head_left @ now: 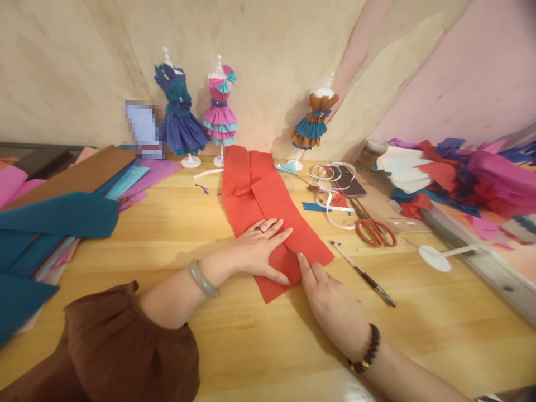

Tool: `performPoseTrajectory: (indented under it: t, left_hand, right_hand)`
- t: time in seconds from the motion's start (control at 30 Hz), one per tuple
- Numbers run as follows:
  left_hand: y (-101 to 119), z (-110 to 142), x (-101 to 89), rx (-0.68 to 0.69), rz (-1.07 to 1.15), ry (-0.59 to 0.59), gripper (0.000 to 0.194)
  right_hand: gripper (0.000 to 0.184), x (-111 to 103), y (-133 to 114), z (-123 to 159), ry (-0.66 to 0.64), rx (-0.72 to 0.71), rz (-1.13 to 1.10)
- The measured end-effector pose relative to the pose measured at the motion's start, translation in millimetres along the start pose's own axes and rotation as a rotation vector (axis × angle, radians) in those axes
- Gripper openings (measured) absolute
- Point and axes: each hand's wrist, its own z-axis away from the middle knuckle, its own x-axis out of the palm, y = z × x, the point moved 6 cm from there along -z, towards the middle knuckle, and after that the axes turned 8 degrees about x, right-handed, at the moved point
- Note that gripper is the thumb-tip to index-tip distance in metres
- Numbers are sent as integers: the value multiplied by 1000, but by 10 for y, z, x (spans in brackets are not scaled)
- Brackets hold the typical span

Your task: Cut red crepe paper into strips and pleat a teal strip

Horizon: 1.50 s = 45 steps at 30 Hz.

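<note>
A long piece of red crepe paper (280, 195) lies on the wooden table, folded in overlapping layers, its far end running up to the wall. My left hand (263, 245) is spread flat over the near part and presses it down, fingers apart. At the fold just right of it, my right hand (324, 290) is closed in a pinch on a small, thin grey blade (292, 253). The blade's tip sits by the edge of the upper layer; the rest is hidden by my fingers.
Three dress forms in paper dresses, blue (182, 111), pink (220, 109) and brown (312, 123), stand at the wall; another person's arm (360, 44) reaches behind the brown one. Orange-handled scissors (374, 231), a pen (372, 285) and white ribbon (330, 195) lie right; stacked coloured paper (62, 215) lies left.
</note>
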Motion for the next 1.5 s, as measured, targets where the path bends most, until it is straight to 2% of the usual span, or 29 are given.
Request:
performPoseTrajectory:
  t: [0.27,0.57,1.5]
  left_hand:
    - [-10,-4,10,2,2,7,107]
    - [10,-4,-12,-7,23,-7,108]
    - [37,10,-41,-14,39,2,113]
  right_hand:
    - [54,60,-9,7,-35,9,-26]
    - [53,78,-17,-73,-136,7,-11]
    - [52,75,-28,-190,-162,30,-12]
